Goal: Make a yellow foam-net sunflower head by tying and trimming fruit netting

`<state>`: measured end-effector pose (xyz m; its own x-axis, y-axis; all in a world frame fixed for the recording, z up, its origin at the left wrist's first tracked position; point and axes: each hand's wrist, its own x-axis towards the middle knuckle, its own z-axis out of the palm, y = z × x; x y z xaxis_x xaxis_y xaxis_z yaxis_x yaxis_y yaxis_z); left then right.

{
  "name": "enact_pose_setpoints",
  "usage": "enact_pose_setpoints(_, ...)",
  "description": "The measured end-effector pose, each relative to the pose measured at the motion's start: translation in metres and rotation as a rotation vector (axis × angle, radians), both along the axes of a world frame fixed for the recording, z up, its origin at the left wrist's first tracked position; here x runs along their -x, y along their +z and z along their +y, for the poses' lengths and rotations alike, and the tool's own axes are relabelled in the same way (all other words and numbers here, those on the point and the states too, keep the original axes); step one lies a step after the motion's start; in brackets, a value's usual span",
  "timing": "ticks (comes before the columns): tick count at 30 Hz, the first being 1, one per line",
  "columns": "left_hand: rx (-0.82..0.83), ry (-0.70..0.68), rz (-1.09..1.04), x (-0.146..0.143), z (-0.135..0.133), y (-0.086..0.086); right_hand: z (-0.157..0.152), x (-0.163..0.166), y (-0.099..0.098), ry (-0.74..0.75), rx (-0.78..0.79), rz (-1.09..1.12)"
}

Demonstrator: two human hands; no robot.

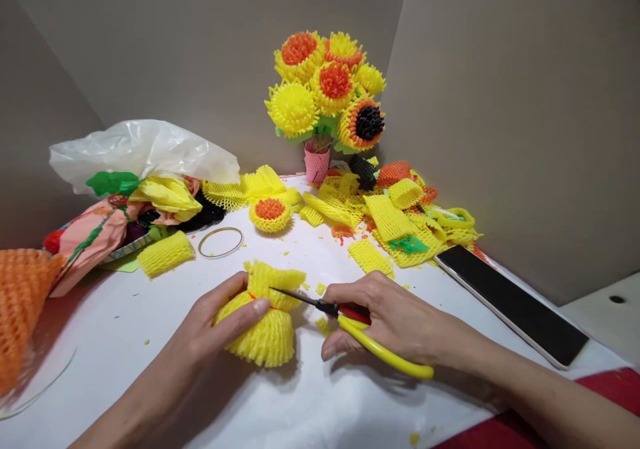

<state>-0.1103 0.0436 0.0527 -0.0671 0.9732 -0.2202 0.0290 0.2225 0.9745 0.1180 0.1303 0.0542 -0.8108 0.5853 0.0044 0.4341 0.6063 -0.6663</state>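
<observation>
The left hand (227,309) and right hand (385,322) are bare, slim-fingered and narrow at the wrist; both forearms (540,382) are bare too. The left thumbnail (261,305) looks short and rounded, the right probably likewise, though shaded.

2 bare hands (395,325), 1 pair yellow-and-red-handled scissors (361,337), 1 tied yellow foam-net bundle (265,339), 6 visible round foam-net flower heads (333,80), 1 pink mesh pot (317,165), 1 loose yellow orange-centred flower (270,210), 1 thin gold-coloured ring (214,256), 1 flat black-screened phone (513,305)
</observation>
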Motion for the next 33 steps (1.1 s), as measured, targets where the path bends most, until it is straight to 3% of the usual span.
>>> enact_pose_setpoints(16, 0.075, 0.029, -0.040, 0.000, 0.001, 0.001, -0.003, 0.000, -0.006, -0.006, 0.001, 0.047)
enact_pose_setpoints(24, 0.146, 0.085, -0.223, -0.003, -0.003, 0.012, 0.006, -0.005, -0.005, -0.046, 0.032, 0.045)
enact_pose_setpoints(29, 0.201, 0.178, -0.322, 0.007, -0.008, 0.006, 0.014, -0.005, -0.004, -0.094, -0.003, -0.017)
enact_pose_setpoints(33, 0.152, 0.142, -0.399, 0.014, -0.009, 0.001, 0.020, -0.005, -0.009, -0.164, -0.063, -0.043)
